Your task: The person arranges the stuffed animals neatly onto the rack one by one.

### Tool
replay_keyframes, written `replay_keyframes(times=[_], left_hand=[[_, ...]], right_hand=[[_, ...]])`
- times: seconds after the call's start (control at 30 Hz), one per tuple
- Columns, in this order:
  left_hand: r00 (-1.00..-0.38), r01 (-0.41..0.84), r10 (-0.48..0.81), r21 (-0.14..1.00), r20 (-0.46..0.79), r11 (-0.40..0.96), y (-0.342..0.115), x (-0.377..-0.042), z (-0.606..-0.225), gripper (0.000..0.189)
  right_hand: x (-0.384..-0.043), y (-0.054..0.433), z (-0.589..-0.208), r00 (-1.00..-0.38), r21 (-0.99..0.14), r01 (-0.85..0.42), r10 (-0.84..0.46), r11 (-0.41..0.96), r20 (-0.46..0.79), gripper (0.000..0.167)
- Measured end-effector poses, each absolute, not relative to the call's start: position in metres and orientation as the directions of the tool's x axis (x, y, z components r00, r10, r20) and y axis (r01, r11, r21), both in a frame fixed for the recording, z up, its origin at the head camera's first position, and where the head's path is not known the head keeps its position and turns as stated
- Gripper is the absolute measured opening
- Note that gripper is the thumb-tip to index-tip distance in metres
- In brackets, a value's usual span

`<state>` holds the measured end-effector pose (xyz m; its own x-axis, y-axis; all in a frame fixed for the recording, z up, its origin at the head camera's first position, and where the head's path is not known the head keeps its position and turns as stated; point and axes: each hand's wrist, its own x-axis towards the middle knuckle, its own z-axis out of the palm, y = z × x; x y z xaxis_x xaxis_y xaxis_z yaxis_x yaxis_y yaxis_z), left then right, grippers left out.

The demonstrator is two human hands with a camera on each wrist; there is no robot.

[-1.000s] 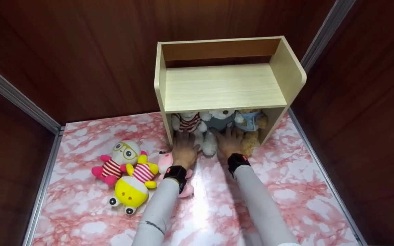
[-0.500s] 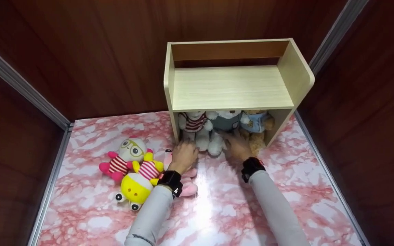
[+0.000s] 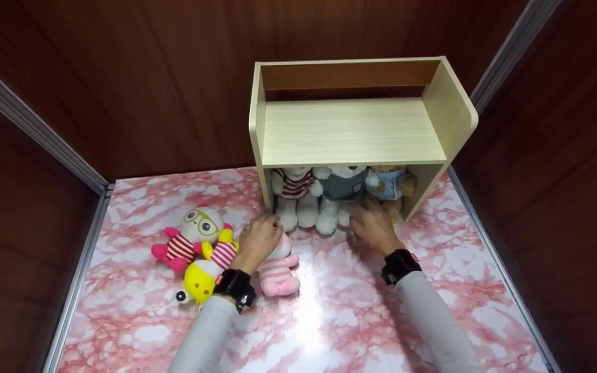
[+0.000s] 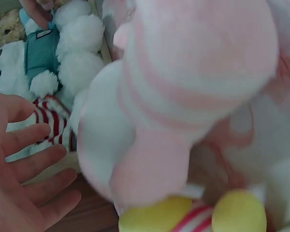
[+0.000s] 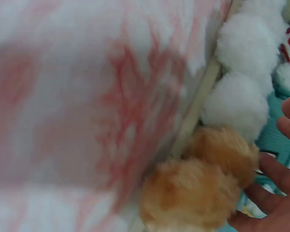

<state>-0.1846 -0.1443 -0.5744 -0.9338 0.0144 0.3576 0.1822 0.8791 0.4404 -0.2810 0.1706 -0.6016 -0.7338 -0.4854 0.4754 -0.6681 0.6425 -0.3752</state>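
Three plush bears sit side by side in the lower compartment of a pale wooden shelf (image 3: pixel 355 132). They are a white bear in a red striped top (image 3: pixel 297 186), a white bear in a grey-green top (image 3: pixel 343 186) and a brown bear in a blue top (image 3: pixel 392 185). My right hand (image 3: pixel 373 228) is at the legs of the middle and brown bears, fingers loosely extended. Over the head end of a pink striped plush toy (image 3: pixel 278 274) is my left hand (image 3: pixel 258 241). In the left wrist view its fingers (image 4: pixel 43 162) are spread and relaxed, with nothing held.
Left of the left hand lie a grey-faced plush toy with yellow glasses (image 3: pixel 195 225) and a yellow frog plush (image 3: pixel 200 280), partly behind the left wrist. Dark wooden walls (image 3: pixel 174 93) enclose the pink marbled floor (image 3: pixel 138 311) at the back and sides.
My left hand has drawn back from the striped bear's legs, toward the pink plush. My right hand has slid right and back a little from the middle bear. The bears' legs show more.
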Motion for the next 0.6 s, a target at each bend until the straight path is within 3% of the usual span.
replay_keyframes(times=[0.17, 0.37, 0.6], left_hand=[[-0.922, 0.185, 0.007, 0.425, 0.387, 0.886, -0.162, -0.179, -0.567, 0.017], [-0.949, 0.128, -0.044, 0.511, 0.312, 0.85, -0.181, -0.172, -0.561, 0.019], [-0.98, 0.108, -0.012, 0.578, 0.2, 0.809, -0.192, -0.165, -0.565, 0.027]], right_hand=[[-0.278, 0.178, -0.59, -0.744, -0.366, -0.649, -0.458, 0.667, 0.486, 0.032], [-0.273, 0.184, -0.589, -0.703, -0.331, -0.668, -0.419, 0.666, 0.575, 0.04], [-0.262, 0.194, -0.592, -0.708, -0.381, -0.668, -0.39, 0.639, 0.588, 0.05]])
